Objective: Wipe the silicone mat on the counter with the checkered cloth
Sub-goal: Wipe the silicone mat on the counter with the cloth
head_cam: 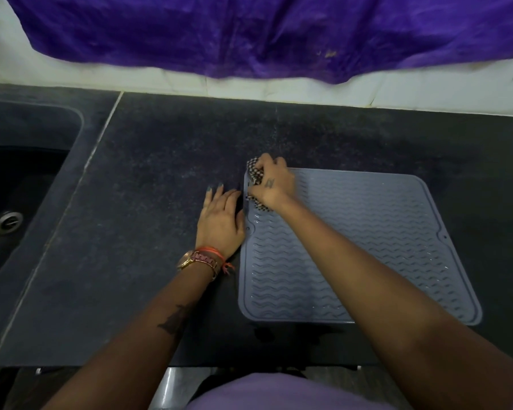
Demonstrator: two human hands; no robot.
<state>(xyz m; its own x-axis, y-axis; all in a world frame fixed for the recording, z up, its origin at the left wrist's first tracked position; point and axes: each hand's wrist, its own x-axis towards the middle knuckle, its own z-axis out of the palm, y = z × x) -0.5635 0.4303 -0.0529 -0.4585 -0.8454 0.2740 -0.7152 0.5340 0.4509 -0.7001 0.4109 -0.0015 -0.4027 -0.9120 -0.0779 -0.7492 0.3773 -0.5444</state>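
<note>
1. Fingers of my right hand (271, 183) curl round the bunched cloth (253, 173), pressing it on the mat's (367, 232) far-left corner.
2. Left hand (221, 216) lies flat on the counter (160, 173), touching the mat's left edge.
3. I should follow the ridges, pressing evenly.

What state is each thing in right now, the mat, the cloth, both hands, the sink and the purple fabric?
silicone mat: lying flat on the counter, slightly skewed.
checkered cloth: bunched at the mat's far left corner.
right hand: gripping the cloth, pressing it on the mat.
left hand: flat on the counter, fingers straight, against the mat's left edge.
sink: nothing visible in it, drain uncovered.
purple fabric: draped along the back wall.
</note>
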